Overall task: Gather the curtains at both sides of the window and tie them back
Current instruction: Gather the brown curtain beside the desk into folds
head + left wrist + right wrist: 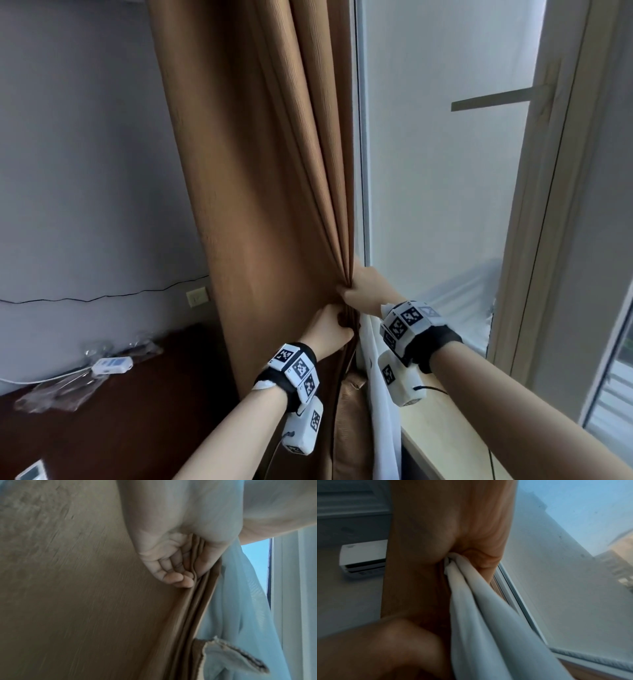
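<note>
A brown curtain (260, 171) hangs at the left side of the window (445, 154), its right edge drawn into folds. My right hand (359, 287) grips those folds from the window side, together with the white sheer curtain (471, 601). Just below it my left hand (330, 325) pinches the same bunch of brown folds (197, 563) between fingers (173, 577) and thumb. The white sheer (380, 411) hangs down beneath both hands. A brown fabric strip with a pale lining (231, 654) dangles beside the curtain below my left hand. The right hand's fingers are hidden behind cloth.
A wooden windowsill (442, 442) runs along the right under my right forearm. A dark wooden table (102, 411) at the left holds a small white device (111, 365) and plastic wrap. A wall socket (197, 297) sits left of the curtain. An air conditioner (363, 559) is mounted high.
</note>
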`<state>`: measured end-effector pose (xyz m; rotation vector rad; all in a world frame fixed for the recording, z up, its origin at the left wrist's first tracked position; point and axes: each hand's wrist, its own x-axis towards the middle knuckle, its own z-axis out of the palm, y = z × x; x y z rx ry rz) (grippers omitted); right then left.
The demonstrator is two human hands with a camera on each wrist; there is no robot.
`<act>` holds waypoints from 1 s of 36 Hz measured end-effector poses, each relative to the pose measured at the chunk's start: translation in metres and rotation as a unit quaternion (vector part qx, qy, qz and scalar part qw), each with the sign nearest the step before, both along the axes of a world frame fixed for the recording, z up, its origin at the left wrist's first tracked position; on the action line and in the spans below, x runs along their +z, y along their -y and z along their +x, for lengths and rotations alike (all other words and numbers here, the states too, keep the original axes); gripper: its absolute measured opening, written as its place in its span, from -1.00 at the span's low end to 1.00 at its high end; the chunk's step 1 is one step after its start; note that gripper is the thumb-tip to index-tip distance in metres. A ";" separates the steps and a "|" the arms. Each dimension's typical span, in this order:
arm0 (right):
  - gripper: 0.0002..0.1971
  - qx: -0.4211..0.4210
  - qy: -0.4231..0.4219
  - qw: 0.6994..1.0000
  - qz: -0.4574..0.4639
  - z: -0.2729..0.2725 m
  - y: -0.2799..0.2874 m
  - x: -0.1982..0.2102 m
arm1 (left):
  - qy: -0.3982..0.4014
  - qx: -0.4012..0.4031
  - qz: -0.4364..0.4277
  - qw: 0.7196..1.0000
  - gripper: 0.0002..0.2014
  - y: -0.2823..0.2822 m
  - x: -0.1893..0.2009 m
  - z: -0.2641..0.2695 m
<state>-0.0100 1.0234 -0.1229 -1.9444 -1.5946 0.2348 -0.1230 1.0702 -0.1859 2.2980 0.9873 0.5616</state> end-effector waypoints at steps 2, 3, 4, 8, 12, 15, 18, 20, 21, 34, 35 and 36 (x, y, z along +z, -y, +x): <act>-0.72 0.008 -0.009 1.000 0.004 0.002 0.002 0.001 | 0.012 -0.022 -0.025 0.999 -0.70 -0.004 -0.001 -0.005; -0.75 0.014 -0.009 1.000 0.010 0.003 0.003 0.000 | 0.013 -0.040 -0.042 0.998 -0.64 -0.007 0.001 -0.008; -0.76 0.018 -0.007 1.000 0.011 0.003 0.005 0.001 | 0.011 -0.056 -0.074 0.996 -0.60 -0.009 0.007 -0.013; -0.62 0.043 -0.019 0.999 0.004 0.005 0.009 0.002 | 0.179 -0.028 -0.131 0.975 -0.76 -0.039 0.034 -0.041; -0.62 0.058 -0.028 0.998 0.000 0.006 0.012 0.004 | 0.369 0.219 -0.022 0.903 -0.79 -0.117 0.053 -0.093; -0.66 0.053 -0.036 0.998 -0.006 0.010 0.012 0.002 | 0.344 0.372 0.026 0.862 -0.39 -0.162 0.057 -0.124; -0.76 0.044 -0.045 0.998 -0.009 0.015 0.011 0.001 | 0.310 0.410 0.001 0.858 0.01 -0.175 0.062 -0.137; -0.70 0.044 -0.051 0.998 -0.005 0.018 0.011 0.001 | 0.311 0.365 -0.072 0.875 0.06 -0.184 0.055 -0.135; -0.66 0.045 -0.051 0.998 -0.003 0.019 0.010 0.001 | 0.307 0.346 -0.103 0.880 0.00 -0.190 0.047 -0.134; -0.56 0.028 -0.053 0.998 0.015 0.016 0.006 -0.001 | 0.250 0.385 -0.022 0.888 -0.53 -0.113 0.046 -0.107; -0.57 0.029 -0.056 0.998 0.015 0.015 0.006 -0.001 | 0.245 0.391 -0.005 0.887 -0.56 -0.105 0.048 -0.105; -0.57 0.029 -0.061 0.998 0.014 0.014 0.006 -0.001 | 0.238 0.397 0.013 0.886 -0.60 -0.094 0.048 -0.103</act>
